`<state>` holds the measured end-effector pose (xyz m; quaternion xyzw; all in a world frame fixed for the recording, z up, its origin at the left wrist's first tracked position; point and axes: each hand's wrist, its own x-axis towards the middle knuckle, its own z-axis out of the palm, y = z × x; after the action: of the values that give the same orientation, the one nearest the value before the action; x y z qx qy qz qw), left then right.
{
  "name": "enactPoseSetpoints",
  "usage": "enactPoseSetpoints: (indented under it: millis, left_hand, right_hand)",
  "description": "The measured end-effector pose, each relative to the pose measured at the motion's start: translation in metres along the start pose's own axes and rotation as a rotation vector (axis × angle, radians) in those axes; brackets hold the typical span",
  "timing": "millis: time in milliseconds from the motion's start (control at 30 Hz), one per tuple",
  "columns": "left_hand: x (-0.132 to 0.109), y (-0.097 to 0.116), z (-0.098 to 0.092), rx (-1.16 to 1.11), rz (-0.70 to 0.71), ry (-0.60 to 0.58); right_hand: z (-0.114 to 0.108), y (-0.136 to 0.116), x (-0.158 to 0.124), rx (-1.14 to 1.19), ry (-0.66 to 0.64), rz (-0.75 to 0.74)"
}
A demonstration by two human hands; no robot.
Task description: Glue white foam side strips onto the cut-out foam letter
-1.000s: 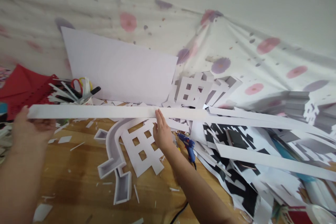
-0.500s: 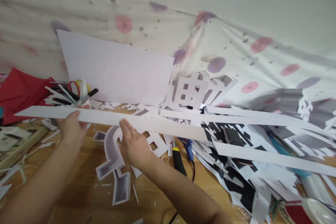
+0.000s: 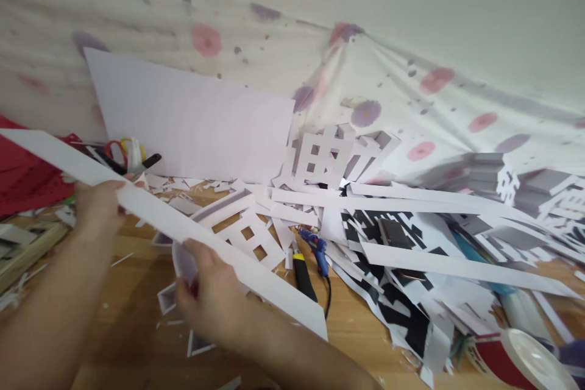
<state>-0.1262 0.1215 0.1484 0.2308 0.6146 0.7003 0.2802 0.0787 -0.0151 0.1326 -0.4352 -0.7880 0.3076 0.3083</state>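
Note:
A long white foam-board strip (image 3: 150, 213) slants from the upper left down to the lower middle above a wooden table (image 3: 356, 317). My left hand (image 3: 95, 204) grips the strip near its upper end. My right hand (image 3: 208, 295) holds it lower down, fingers curled over its near edge. Beneath the strip lies a white cut-out character shape (image 3: 249, 234) with raised side walls, partly hidden by my right hand.
A large white board (image 3: 192, 119) leans on a flowered cloth (image 3: 388, 91) at the back. Standing white letters (image 3: 329, 155), a blue glue gun (image 3: 317, 250), a yellow-black knife (image 3: 301, 271), scissors (image 3: 125, 155), red paper (image 3: 22, 173) and a heap of strips and black-white scraps (image 3: 411, 250) lie around.
The strip has swung from nearly level to a steep slant, its right end pulled toward me and free of the pile. Both hands slid left and nearer along it.

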Motion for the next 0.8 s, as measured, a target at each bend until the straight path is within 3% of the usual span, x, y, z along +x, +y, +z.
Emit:
enactPoseSetpoints:
  millis: [67, 167, 267, 333, 433, 567, 667, 800]
  left_hand:
    - [-0.015, -0.005, 0.004, -0.02, -0.104, 0.01]
    - [-0.043, -0.011, 0.014, -0.028, -0.124, -0.021]
    - [-0.071, -0.018, 0.027, -0.007, -0.107, -0.144]
    - [-0.092, -0.024, 0.035, 0.038, -0.123, -0.232]
    - [-0.126, -0.039, 0.043, 0.196, -0.331, -0.355]
    - [-0.161, -0.062, 0.046, 0.365, -0.248, -0.466]
    - [-0.157, -0.067, 0.044, 0.337, -0.221, -0.562]
    - [-0.116, -0.062, 0.035, 0.314, -0.008, -0.445]
  right_hand:
    - [-0.011, 0.006, -0.004, 0.032, 0.064, 0.093]
    - [-0.03, 0.019, -0.01, -0.003, 0.14, 0.11]
    - [-0.04, 0.036, -0.018, -0.008, 0.071, 0.103]
    - [-0.04, 0.047, -0.022, 0.041, -0.03, 0.158]
    - [-0.033, 0.062, -0.019, 0.158, -0.098, 0.244]
    - [-0.026, 0.078, -0.004, 0.237, -0.074, 0.339]
    - [-0.025, 0.087, -0.004, 0.221, -0.112, 0.456]
    - [-0.032, 0.094, -0.032, 0.319, -0.225, 0.399]
